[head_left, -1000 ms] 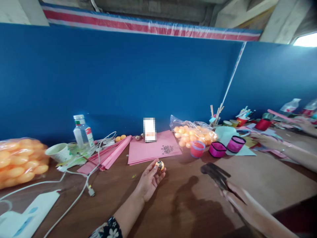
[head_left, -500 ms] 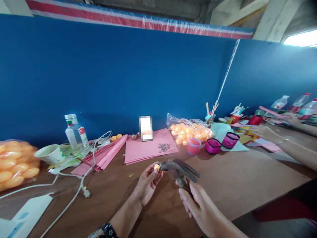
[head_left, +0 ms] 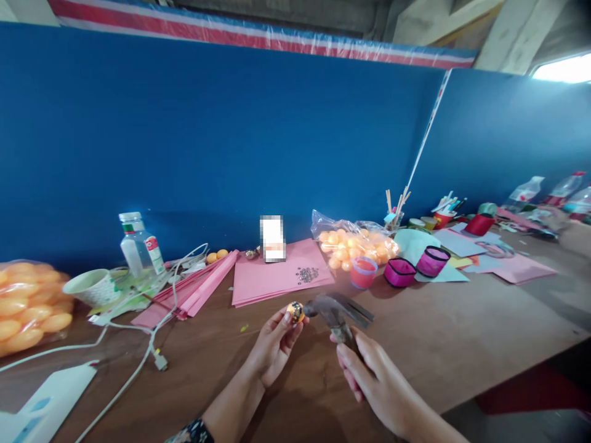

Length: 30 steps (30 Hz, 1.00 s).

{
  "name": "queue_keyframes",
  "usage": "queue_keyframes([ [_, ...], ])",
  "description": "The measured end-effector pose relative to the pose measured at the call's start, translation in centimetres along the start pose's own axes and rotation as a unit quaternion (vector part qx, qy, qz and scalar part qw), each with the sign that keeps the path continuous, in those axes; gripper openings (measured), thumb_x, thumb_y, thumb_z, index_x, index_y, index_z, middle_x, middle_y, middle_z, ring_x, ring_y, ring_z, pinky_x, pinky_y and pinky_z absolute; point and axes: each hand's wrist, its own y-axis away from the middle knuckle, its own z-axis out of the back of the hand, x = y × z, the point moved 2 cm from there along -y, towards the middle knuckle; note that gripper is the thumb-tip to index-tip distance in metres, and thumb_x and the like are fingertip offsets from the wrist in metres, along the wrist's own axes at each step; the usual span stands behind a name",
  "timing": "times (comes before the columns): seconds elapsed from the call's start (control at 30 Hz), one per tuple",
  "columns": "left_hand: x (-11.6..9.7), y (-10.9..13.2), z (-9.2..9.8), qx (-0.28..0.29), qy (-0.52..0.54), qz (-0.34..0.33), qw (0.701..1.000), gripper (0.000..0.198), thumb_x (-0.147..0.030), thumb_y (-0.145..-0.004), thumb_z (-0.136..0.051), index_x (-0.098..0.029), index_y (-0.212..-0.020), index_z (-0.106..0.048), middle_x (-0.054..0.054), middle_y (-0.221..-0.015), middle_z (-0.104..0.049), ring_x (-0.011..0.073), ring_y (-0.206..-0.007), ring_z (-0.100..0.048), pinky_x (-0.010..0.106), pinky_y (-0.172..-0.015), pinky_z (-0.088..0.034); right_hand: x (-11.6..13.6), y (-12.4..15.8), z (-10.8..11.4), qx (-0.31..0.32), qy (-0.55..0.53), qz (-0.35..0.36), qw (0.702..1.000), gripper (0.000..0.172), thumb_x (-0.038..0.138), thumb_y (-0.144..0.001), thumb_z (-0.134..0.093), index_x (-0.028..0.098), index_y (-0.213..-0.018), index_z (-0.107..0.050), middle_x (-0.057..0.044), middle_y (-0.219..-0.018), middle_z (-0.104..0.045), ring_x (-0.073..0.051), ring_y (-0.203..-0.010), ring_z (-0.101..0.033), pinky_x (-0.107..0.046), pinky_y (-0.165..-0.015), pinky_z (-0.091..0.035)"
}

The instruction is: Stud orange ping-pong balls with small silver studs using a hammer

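Observation:
Between the fingertips of my left hand (head_left: 278, 344) is a small orange ball (head_left: 295, 312) studded with dark, shiny bits. My right hand (head_left: 369, 375) grips a claw hammer (head_left: 339, 314) by its handle, close below the head. The hammer's striking face is just right of the ball, and I see a narrow gap between them. Behind my hands, a pile of small metal pieces (head_left: 307, 275) lies on stacked pink sheets (head_left: 263, 280).
A bag of orange balls (head_left: 344, 249) and a red cup (head_left: 363, 272) stand behind the hammer, with two magenta containers (head_left: 399, 272) to their right. On the left are white cables (head_left: 152, 335), a paper cup (head_left: 90, 289), a bottle (head_left: 135, 243) and another bag of balls (head_left: 34, 307).
The hammer head has drawn slightly right, off the ball, showing more of its studded side. My left hand stays put. A co-worker's arms at the right have pulled back from the papers.

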Motion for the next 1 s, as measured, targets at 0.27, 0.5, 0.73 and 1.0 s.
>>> queue_keyframes([
  [0.27,0.2,0.0,0.2,0.008,-0.017,-0.003,1.0,0.022,-0.018,-0.072,-0.063,-0.014,-0.094,-0.063,0.006,-0.089,-0.067,0.0132,-0.081,-0.064,0.016,-0.073,-0.05,-0.1,-0.1,-0.1,0.004,0.015,0.0,1.0,0.028,0.043,-0.086,-0.036,0.017,-0.087,-0.046,0.003,-0.061,-0.045,-0.008,-0.045,-0.042,-0.018,-0.041,-0.038],
  [0.5,0.1,0.3,0.0,0.017,-0.008,-0.018,1.0,0.041,-0.017,-0.072,-0.063,-0.023,-0.112,-0.055,0.004,-0.095,-0.065,0.012,-0.085,-0.062,0.024,-0.082,-0.047,0.8,-0.3,0.4,0.004,-0.037,-0.004,0.999,0.028,0.044,-0.087,-0.034,0.018,-0.086,-0.045,0.003,-0.062,-0.044,-0.006,-0.045,-0.039,-0.016,-0.04,-0.037],
  [0.73,0.2,0.4,0.0,0.027,-0.015,-0.022,0.999,0.045,-0.016,-0.068,-0.067,-0.023,-0.111,-0.056,0.001,-0.093,-0.064,0.0099,-0.082,-0.061,0.022,-0.082,-0.045,0.8,-0.1,0.0,0.017,-0.014,-0.014,1.0,0.026,0.042,-0.086,-0.037,0.017,-0.089,-0.044,0.005,-0.06,-0.042,-0.006,-0.045,-0.04,-0.016,-0.04,-0.037],
  [1.0,0.0,0.0,0.0,0.013,-0.057,-0.056,0.997,0.035,-0.012,-0.06,-0.072,-0.018,-0.093,-0.063,0.002,-0.088,-0.064,0.0086,-0.078,-0.058,0.019,-0.076,-0.045,0.7,0.0,0.2,0.016,-0.017,-0.017,1.0,0.027,0.042,-0.087,-0.036,0.017,-0.089,-0.045,0.004,-0.061,-0.042,-0.006,-0.044,-0.039,-0.016,-0.039,-0.036],
])
